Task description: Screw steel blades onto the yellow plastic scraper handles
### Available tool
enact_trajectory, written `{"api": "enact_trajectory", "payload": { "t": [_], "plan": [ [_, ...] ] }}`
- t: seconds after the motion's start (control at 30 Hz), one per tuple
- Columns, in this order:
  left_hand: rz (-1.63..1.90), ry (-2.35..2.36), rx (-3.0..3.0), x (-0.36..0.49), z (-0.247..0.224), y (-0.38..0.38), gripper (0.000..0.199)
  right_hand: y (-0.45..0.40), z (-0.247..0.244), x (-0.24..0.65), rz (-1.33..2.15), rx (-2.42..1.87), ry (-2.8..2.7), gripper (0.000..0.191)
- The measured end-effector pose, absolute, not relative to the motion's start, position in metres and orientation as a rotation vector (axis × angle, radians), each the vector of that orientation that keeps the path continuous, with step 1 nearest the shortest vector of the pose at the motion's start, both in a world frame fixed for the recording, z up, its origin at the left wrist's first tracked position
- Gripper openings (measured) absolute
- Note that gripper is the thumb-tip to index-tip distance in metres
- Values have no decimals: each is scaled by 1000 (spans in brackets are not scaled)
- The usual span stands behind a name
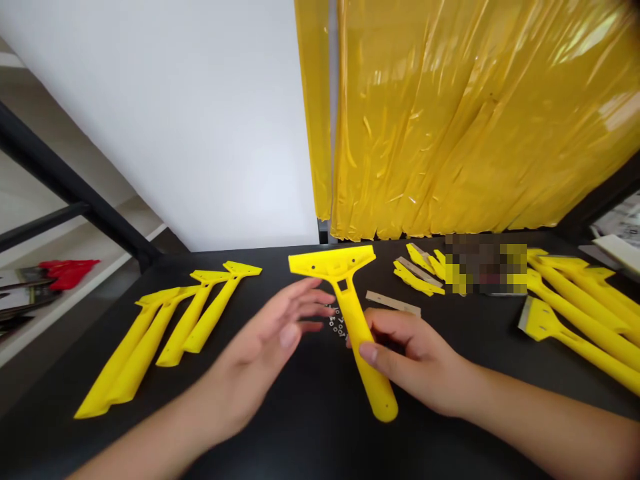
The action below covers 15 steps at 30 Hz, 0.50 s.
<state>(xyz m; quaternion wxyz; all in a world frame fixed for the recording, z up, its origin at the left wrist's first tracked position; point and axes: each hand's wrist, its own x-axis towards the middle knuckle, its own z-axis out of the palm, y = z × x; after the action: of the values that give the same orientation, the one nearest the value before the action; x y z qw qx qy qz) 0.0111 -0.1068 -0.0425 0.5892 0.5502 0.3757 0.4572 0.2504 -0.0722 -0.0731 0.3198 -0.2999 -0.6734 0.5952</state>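
My right hand (417,357) grips the handle of a yellow scraper (350,310) in the middle, its wide T-shaped head pointing up and away. My left hand (267,340) is beside the scraper's head, fingers apart and holding nothing. Small metal nuts and screws (340,327) lie on the black table behind the handle, partly hidden. A flat blade strip (393,303) rests just beyond my right hand. Several yellow handles (195,320) lie on the left of the table.
At the right lie several yellow scrapers (575,333), one with a visible blade edge. Small yellow plates (417,270) and strips sit at the back, next to a pixelated patch. Yellow plastic sheeting (450,120) and a white panel (200,120) stand behind the black table (295,433).
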Motion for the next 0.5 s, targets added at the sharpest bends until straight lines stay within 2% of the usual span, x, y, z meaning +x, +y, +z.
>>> {"api": "enact_trajectory", "payload": {
  "t": [0.17,0.27,0.4,0.5],
  "plan": [
    [1094,912,1017,52,-38,-80,39,-72,-69,249,1460,-819,-1936,23],
    [1154,942,888,49,-35,-77,38,-53,-59,261,1143,-1094,-2027,21],
    [1017,951,800,36,-44,-72,41,-21,-55,288,451,-1662,-2279,14],
    [956,923,746,35,-52,-70,37,-11,-66,300,387,-1722,-2377,7]
  ]
}}
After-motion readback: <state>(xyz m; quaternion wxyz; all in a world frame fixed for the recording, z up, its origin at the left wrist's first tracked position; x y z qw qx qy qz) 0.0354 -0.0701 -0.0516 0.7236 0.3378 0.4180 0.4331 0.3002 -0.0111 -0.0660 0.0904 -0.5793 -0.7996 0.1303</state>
